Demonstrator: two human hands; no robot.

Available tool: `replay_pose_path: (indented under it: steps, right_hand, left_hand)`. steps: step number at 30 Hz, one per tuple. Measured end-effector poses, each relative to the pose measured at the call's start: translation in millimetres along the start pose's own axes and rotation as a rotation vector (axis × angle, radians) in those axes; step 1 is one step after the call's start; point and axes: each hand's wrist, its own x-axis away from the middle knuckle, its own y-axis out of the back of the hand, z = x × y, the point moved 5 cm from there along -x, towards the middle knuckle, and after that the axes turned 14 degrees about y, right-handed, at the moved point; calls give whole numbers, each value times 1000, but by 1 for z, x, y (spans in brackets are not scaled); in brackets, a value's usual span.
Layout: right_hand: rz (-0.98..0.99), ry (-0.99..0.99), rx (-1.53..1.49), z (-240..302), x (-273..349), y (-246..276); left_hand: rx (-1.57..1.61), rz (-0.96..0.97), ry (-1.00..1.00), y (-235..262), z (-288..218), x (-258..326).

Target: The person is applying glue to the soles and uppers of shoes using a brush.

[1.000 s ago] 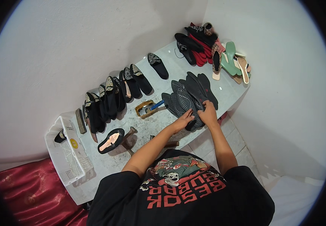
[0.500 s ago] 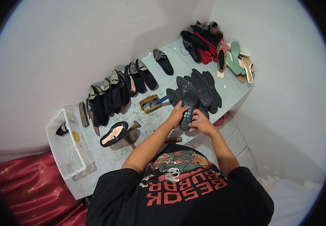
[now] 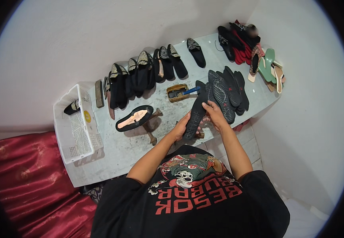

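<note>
In front of my body I hold a black shoe sole [image 3: 197, 115] with both hands, its ridged face turned up. My left hand [image 3: 181, 126] grips its left edge near the lower end. Along the opposite edge, my right hand [image 3: 214, 114] has its thumb on top and fingers beneath. Just beyond lies a pile of black patterned soles [image 3: 224, 93]. To the left of the soles sits a small yellowish-brown tray [image 3: 172, 98] with a blue-handled brush [image 3: 191, 91] resting in it. A black shoe [image 3: 135, 118] with a pale inner bottom rests on a shoe stand [image 3: 151, 133].
Black slippers with patterned uppers [image 3: 142, 71] line the wall side of the table [image 3: 84, 170]. A white plastic basket [image 3: 76, 150] holding a slipper stands at the left end. Red and black shoes [image 3: 239, 43] and green soles [image 3: 268, 65] fill the far right corner.
The sole has been turned, and its markings look different. My right hand has shifted up along its edge. The view has swung, so the table's contents sit further right and higher.
</note>
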Motion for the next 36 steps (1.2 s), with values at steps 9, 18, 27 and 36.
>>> replay_pose_path:
  steps: [9, 18, 27, 36]
  right_hand:
    - [105, 14, -126, -27, -11, -48]
    - [245, -136, -191, -49, 12, -135]
    - [354, -161, -119, -44, 22, -189]
    - [374, -187, -52, -26, 35, -186]
  left_hand:
    - [-102, -117, 110, 54, -4, 107]
    - [-27, -427, -36, 154, -5, 243]
    - [194, -382, -209, 195, -2, 294]
    - [280, -278, -132, 205, 3, 291]
